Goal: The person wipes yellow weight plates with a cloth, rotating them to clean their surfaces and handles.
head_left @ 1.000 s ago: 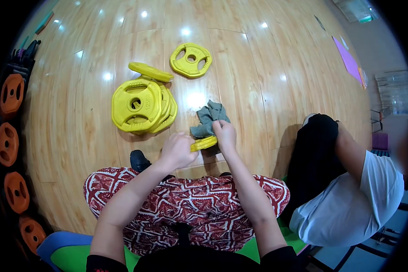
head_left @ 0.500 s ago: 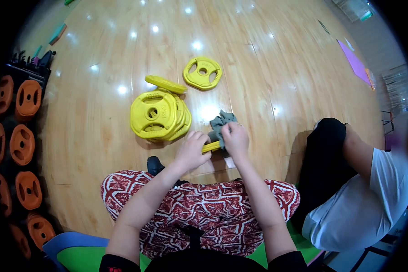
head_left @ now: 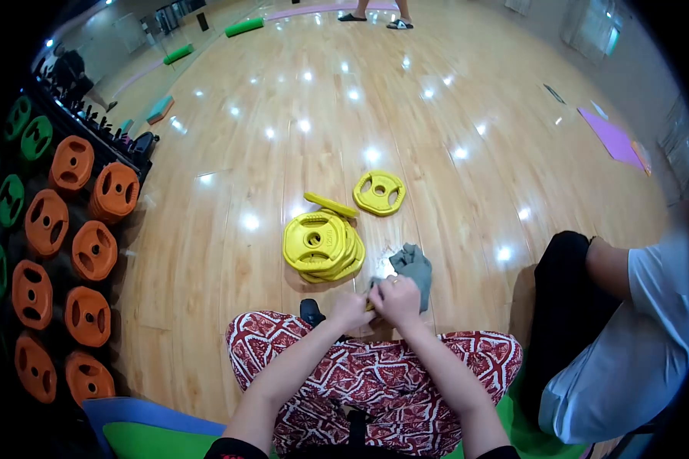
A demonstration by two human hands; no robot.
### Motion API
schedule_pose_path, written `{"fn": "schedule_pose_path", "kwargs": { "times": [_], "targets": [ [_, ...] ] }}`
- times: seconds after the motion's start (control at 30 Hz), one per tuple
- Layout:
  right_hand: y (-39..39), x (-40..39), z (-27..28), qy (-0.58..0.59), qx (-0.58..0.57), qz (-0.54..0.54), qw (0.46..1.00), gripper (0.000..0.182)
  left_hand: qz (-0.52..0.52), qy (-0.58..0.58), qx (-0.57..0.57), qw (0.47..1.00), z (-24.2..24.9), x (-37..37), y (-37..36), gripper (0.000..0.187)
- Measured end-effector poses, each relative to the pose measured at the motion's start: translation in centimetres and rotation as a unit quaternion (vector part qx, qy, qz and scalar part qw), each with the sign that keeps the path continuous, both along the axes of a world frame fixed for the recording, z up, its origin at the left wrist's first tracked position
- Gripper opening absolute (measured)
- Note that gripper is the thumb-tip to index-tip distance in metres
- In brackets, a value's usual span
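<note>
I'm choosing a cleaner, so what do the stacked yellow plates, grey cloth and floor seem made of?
Stacked yellow plates: probably rubber or plastic outside, smooth with a soft sheen, evenly coloured with rounded edges; core hidden.
Grey cloth: soft matt fabric, judging by its loose folds; fibre unclear.
Floor: wood or wood-look laminate, glossy, with grain, seams and bright reflections.

Stacked plates (head_left: 331,242) yellow; cloth (head_left: 416,273) grey-green; trousers (head_left: 375,380) dark red, white geometric print; rack plates (head_left: 51,235) orange, some green; floor (head_left: 467,206) tan wood-grain
</note>
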State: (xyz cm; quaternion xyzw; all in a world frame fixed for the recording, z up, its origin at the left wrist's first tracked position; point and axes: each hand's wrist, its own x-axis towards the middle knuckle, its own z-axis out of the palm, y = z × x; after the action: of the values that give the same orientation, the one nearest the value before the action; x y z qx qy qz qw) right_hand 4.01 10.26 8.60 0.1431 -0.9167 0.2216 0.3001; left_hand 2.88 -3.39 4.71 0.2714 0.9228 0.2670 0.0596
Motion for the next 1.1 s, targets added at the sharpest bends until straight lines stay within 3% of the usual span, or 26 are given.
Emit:
{"fn": "schedule_pose_path", "kwargs": {
  "times": [0.17, 0.27, 0.4, 0.67, 0.73, 0.87, 1.1],
  "targets": [
    [-1.1, -1.0, -2.5, -0.061, 0.07, -0.035, 0.995, 0.015, 0.089, 0.022, 0.043, 0.995, 0.4, 0.6, -0.2, 0.033],
    [-0.6, -2.2, -3.4, -0.042, 0.07, -0.067, 0.994, 0.016, 0.086, -0.014, 0.117, 0.989, -0.3, 0.1, -0.1, 0.032],
    [0.6, -3.5, -4.5, -0.053, 0.082, -0.087, 0.991, 0.019, 0.078, -0.031, 0.064, 0.994, -1.8, -0.3, -0.2, 0.036],
    [2.1, -3.9, -3.6, -0.166, 0.097, -0.155, 0.969, 0.02, 0.047, -0.015, 0.125, 0.991, -0.4, 0.4, 1.2, 0.033],
    [1.9, -4.1, -3.6, -0.246, 0.034, -0.163, 0.955, 0.018, 0.076, -0.031, 0.153, 0.985, -1.4, 0.8, 1.8, 0.032],
    [1.5, -4.3, -4.5, -0.173, -0.016, -0.153, 0.973, 0.018, 0.121, -0.022, 0.112, 0.986, -2.7, 1.2, 2.3, 0.034],
    [0.8, -1.9, -2.9, -0.183, 0.05, -0.123, 0.974, 0.015, 0.112, -0.02, 0.1, 0.988, -2.3, 2.1, 2.1, 0.033]
  ]
}}
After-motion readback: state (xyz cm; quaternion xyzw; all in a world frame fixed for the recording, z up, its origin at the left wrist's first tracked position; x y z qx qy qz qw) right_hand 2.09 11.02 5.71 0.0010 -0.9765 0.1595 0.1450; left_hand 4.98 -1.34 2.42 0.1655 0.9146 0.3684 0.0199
